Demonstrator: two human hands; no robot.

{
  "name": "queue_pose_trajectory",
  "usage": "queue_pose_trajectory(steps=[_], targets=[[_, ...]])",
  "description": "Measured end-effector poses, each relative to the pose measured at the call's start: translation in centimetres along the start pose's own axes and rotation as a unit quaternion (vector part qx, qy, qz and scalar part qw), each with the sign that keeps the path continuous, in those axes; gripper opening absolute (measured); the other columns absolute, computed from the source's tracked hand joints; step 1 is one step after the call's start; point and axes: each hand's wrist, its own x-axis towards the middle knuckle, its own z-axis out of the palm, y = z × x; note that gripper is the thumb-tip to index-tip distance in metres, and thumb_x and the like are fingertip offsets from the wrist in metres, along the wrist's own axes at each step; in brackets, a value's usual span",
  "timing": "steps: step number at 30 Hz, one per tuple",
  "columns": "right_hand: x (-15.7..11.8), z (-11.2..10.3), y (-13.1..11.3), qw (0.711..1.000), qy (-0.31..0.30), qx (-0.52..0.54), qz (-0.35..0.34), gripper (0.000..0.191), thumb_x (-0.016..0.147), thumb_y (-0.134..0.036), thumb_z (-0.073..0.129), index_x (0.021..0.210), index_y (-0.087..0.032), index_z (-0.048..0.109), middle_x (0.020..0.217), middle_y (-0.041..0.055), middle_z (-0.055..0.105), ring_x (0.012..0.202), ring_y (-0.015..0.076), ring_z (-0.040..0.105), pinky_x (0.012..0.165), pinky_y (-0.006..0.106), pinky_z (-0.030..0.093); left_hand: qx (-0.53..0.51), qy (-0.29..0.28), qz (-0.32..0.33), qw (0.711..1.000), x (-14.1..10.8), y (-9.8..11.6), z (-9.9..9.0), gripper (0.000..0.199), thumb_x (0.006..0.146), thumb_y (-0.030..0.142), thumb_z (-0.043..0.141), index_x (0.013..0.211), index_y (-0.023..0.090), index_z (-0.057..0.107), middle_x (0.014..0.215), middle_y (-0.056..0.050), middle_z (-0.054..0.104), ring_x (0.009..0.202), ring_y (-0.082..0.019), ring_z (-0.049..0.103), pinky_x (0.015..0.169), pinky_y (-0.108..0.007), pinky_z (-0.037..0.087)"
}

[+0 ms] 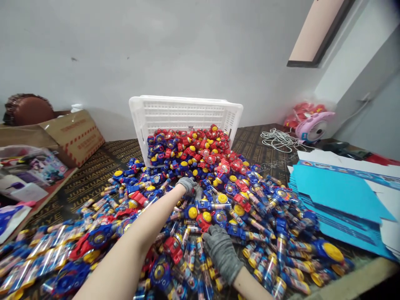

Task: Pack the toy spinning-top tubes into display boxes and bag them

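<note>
Right hand: grey-gloved, low in the pile (222, 252), back upward, fingers loosely bent together; fingertips at a red toy (203, 221), touching it or just beside it. Whether it grips anything: cannot tell.
Left hand: grey-gloved, farther in (187, 185), reaching into the pile short of the crate; fingers mostly out of sight among the toys, so neither spread nor hold can be told.
Toys: red or blue bodies with yellow discs, many with a tube; heaped around both hands, spread over the table (84, 185) and filling the lower part of the crate.
Tubes: clear-sided, blue and yellow at the ends (270, 271); a dense layer in front, row-like at left.
Crate: white, slatted (184, 109), seemingly tipped with its opening toward the person.
Right side: blue sheets (340, 183), stacked; cord (276, 139) and pink fan (314, 127) behind.
Left side: carton (78, 135), red-striped.
Handling: best to take one toy by its body, lift it straight up so neighbouring tubes do not snag, and keep the wrists off the loose heap.
Hard to make out: left fingertips, toys deep in the heap, print on the tubes.
Cut off: both forearms, pile at the lower edge.
</note>
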Motion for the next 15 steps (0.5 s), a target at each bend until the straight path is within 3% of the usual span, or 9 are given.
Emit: queue_pose_trajectory(steps=[3,6,9,11,12,14,15], targets=[[0.6,0.4,-0.1,0.999,0.004,-0.042,-0.006,0.023,0.084,-0.013,0.056,0.097,-0.021,0.073,0.109,0.0106,0.069,0.102,0.0282,0.062,0.092,0.042,0.047,-0.048,0.032,-0.04,0.998,-2.2,-0.2,-1.0,0.032,0.082,0.03,0.066,0.109,0.014,0.06,0.121,-0.011,0.058,0.108,-0.024,0.057,0.094,-0.048,0.046],[0.8,0.6,0.6,0.998,0.04,-0.058,-0.004,0.026,0.083,-0.013,0.056,0.102,-0.021,0.072,0.107,0.0114,0.069,0.099,0.0278,0.062,0.089,0.041,0.049,-0.122,0.103,-0.081,0.984,-5.7,-0.6,-3.0,0.037,0.084,0.031,0.059,0.114,0.01,0.056,0.116,-0.015,0.059,0.104,-0.025,0.058,0.091,-0.043,0.046],[0.9,0.8,1.4,0.995,0.093,-0.04,-0.002,0.027,0.083,-0.015,0.055,0.104,-0.02,0.071,0.1,0.0127,0.068,0.094,0.0273,0.062,0.085,0.041,0.05,-0.211,0.151,-0.104,0.96,-11.5,-0.3,-4.5,0.043,0.095,0.039,0.028,0.119,0.01,0.049,0.1,-0.012,0.064,0.081,-0.019,0.063,0.072,-0.032,0.052],[1.0,0.9,1.5,0.992,0.126,-0.016,-0.002,0.028,0.082,-0.015,0.054,0.104,-0.021,0.07,0.1,0.0114,0.067,0.094,0.0264,0.06,0.086,0.041,0.049,-0.3,0.161,-0.096,0.935,-16.5,0.8,-4.0,0.051,0.095,0.046,0.016,0.12,0.014,0.047,0.094,-0.007,0.064,0.067,-0.015,0.061,0.057,-0.027,0.05],[1.2,0.9,1.4,0.991,0.137,-0.003,-0.003,0.029,0.082,-0.015,0.054,0.104,-0.022,0.07,0.101,0.0104,0.066,0.094,0.0257,0.059,0.087,0.041,0.048,-0.415,0.177,-0.087,0.888,-19.1,1.8,-3.1,0.05,0.092,0.052,0.026,0.115,0.015,0.051,0.09,-0.006,0.064,0.065,-0.015,0.06,0.055,-0.026,0.049],[1.8,0.5,1.0,0.99,0.143,0.014,-0.003,0.028,0.082,-0.015,0.054,0.104,-0.022,0.07,0.104,0.0091,0.065,0.096,0.0249,0.057,0.089,0.041,0.046,-0.58,0.153,-0.07,0.797,-23.8,4.4,0.1,0.044,0.082,0.053,0.054,0.11,0.019,0.055,0.1,-0.006,0.064,0.084,-0.02,0.063,0.069,-0.03,0.052],[2.4,0.1,0.7,0.99,0.138,0.016,-0.002,0.026,0.084,-0.017,0.053,0.104,-0.022,0.07,0.108,0.0095,0.064,0.099,0.0255,0.056,0.091,0.042,0.044,-0.601,0.142,-0.067,0.783,-25.5,5.9,2.2,0.045,0.074,0.05,0.065,0.107,0.02,0.058,0.098,-0.006,0.064,0.089,-0.023,0.063,0.075,-0.032,0.052]])
